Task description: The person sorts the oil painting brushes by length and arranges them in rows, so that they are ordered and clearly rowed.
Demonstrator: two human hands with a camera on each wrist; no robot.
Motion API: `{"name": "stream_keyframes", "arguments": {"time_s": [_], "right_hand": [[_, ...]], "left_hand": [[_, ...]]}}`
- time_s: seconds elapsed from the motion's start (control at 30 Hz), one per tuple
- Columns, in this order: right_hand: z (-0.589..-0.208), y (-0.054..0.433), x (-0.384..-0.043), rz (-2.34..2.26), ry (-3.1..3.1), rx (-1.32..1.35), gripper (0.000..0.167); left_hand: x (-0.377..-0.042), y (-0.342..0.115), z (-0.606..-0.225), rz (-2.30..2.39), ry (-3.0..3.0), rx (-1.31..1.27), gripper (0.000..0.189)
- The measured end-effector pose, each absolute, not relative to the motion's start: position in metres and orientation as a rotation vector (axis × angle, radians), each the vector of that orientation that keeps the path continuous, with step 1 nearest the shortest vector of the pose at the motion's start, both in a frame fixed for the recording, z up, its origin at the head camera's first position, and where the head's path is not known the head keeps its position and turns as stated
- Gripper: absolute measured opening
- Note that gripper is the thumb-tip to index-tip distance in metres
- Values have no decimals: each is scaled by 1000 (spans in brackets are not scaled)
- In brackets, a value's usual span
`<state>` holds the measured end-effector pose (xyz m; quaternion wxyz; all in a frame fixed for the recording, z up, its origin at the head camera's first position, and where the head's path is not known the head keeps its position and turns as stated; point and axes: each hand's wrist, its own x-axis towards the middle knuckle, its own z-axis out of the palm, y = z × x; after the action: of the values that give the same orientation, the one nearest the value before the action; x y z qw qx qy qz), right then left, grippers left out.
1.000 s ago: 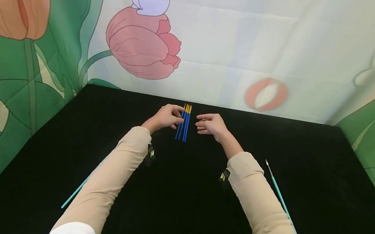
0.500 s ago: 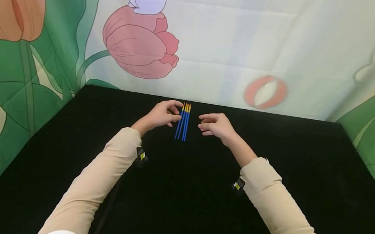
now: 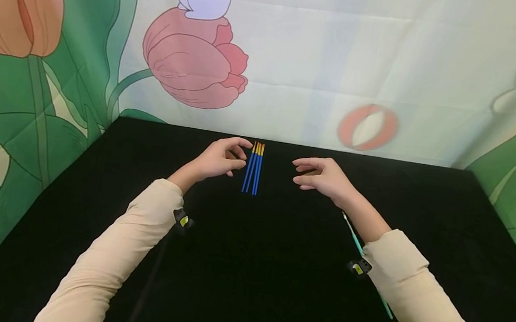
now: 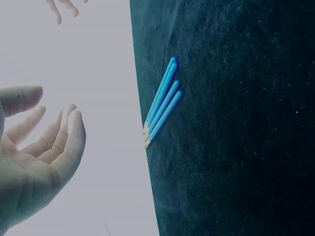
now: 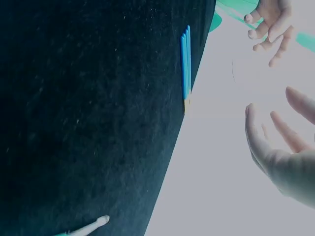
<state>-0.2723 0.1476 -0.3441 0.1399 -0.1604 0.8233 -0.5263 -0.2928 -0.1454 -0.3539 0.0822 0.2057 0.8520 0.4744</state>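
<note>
Several blue paintbrushes point(image 3: 257, 174) with gold ferrules lie side by side near the far edge of the black table, bristles pointing away. Just left of them hovers my left hand point(image 3: 219, 157), fingers loosely bent and holding nothing. My right hand point(image 3: 325, 178) is farther off to their right, its fingers spread from the thumb, also holding nothing. In the left wrist view the blue brush handles point(image 4: 164, 93) lie apart from the left hand point(image 4: 39, 162). The right wrist view has the same brushes point(image 5: 185, 69) away from the right hand point(image 5: 290, 167).
A teal-handled paintbrush point(image 3: 354, 237) lies at the right, partly covered by my right forearm; its pale tip point(image 5: 98, 222) appears low in the right wrist view. A printed cloth backdrop point(image 3: 306, 71) rises behind the black tabletop point(image 3: 263, 278).
Both hands have moved apart from the blue brushes, the left a little leftward and the right farther rightward. The teal brush at left is now hidden by my left arm. The blue brushes stay put.
</note>
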Motion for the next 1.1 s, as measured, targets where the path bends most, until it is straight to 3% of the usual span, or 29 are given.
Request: {"name": "stream_keyframes", "arguments": {"time_s": [0.77, 1.1], "right_hand": [[-342, 189, -240, -1211, 2442, -705, 51], [-345, 207, -224, -1208, 2434, -695, 53]], "left_hand": [[-252, -177, -355, 1416, 2540, 785, 44], [-235, -192, -357, 1395, 2537, 847, 43]]}}
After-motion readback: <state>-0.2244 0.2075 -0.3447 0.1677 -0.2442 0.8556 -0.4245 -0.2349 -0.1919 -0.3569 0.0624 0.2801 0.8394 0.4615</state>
